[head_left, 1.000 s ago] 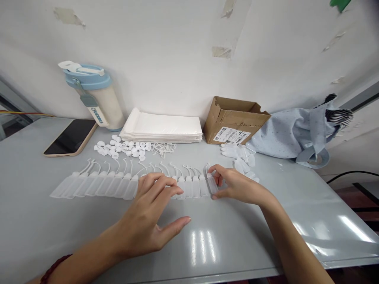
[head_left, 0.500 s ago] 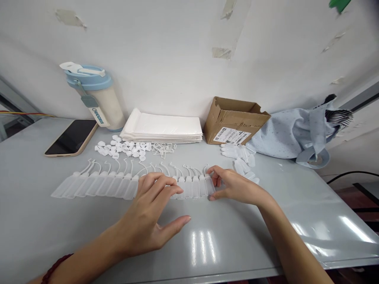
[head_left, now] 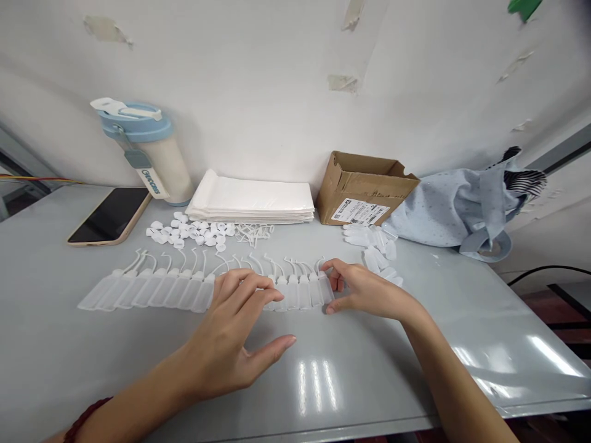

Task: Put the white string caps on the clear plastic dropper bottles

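At right, the right hand (head_left: pixel 367 290) is pinching a bottle (head_left: pixel 325 287), seemingly aligning; the half-open left hand (head_left: pixel 234 335) is gripping nothing; gentle release is beckoning.

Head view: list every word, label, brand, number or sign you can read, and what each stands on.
"Gucc...", ending blurred: on the strap tag of the blue-lidded tumbler.
White label on the cardboard box: print and codes too small to read.
Dark marks near the box's upper front edge: too blurred to read.
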The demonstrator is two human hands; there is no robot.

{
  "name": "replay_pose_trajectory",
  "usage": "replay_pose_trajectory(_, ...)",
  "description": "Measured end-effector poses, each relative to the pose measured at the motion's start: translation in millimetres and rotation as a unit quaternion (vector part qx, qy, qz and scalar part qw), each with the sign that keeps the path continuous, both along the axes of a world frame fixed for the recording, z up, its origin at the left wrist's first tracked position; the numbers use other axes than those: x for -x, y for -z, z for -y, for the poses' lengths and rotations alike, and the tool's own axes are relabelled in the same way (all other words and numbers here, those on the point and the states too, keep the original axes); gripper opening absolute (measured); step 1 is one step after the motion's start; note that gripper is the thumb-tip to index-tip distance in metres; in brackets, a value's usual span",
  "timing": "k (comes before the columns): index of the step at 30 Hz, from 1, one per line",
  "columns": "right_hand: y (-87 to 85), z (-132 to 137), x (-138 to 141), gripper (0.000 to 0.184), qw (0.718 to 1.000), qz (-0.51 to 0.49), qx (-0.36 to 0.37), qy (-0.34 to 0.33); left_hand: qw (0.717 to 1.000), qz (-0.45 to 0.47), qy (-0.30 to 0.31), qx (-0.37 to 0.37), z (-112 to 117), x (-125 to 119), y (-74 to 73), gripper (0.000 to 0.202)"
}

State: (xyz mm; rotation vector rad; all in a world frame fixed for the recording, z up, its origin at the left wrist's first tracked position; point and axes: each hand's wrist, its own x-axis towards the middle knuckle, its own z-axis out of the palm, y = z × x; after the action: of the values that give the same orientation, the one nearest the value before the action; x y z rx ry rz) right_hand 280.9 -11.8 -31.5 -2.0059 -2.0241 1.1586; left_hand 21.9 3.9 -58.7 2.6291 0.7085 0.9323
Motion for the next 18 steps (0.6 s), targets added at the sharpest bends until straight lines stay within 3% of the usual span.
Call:
replay_pose_trajectory(11,-6.5,3,-9,0.071,1.000,0.023,-0.008,0.020,1.000,-0.005,-0.014,-0.013,-1,0,1.2,0.028)
replay_pose_trajectory(15,-9.0,2,-25,0.052,0.991,0.047,-0.084,0.092,0.996,-0.013,-0.088,-0.032,-15,5,2.6,0.019)
replay_pose_trajectory(18,-7.3,0,-34,0.035,0.965,0.158,-0.124,0.167,0.983,-0.064,-0.169,-0.005,-41,11,1.7,0.019)
